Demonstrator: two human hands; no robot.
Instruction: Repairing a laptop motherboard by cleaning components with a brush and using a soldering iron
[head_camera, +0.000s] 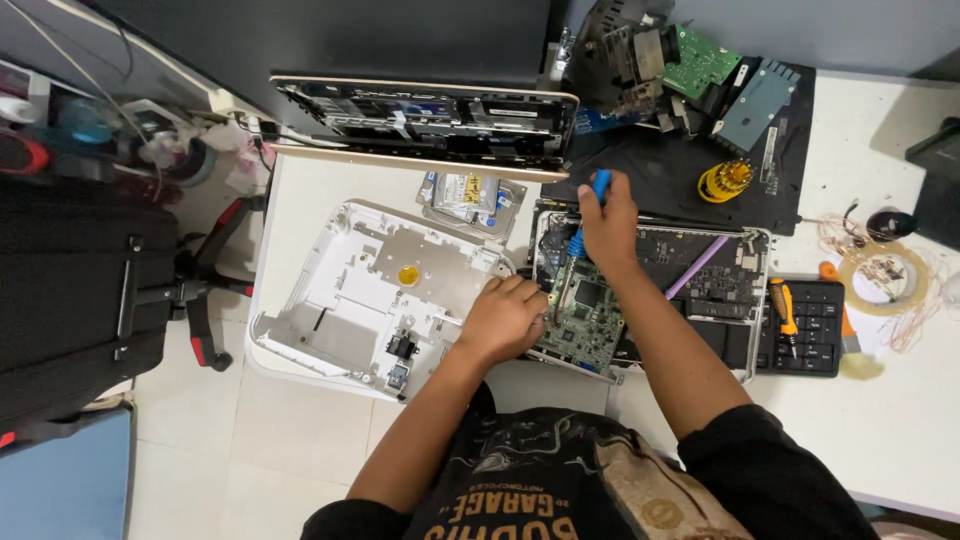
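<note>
On the white desk (880, 420), inside the opened grey laptop chassis (745, 250), lies the green rectangular circuit board (585, 320), chips exposed. My left hand (503, 318) rests curled at its edge; my right hand (608, 225) grips the blue-handled screwdriver (590, 215), closed tight, tip down over it.

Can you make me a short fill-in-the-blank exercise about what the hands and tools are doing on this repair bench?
1. The right hand grips a screwdriver with a ____ handle.
2. The left hand rests at the edge of the green ____ inside the opened laptop.
3. Left of that laptop lies a ____ plastic laptop shell.
4. An orange-handled screwdriver lies on the black ____ to the right.

Missing words: blue; circuit board; white; keypad
</note>
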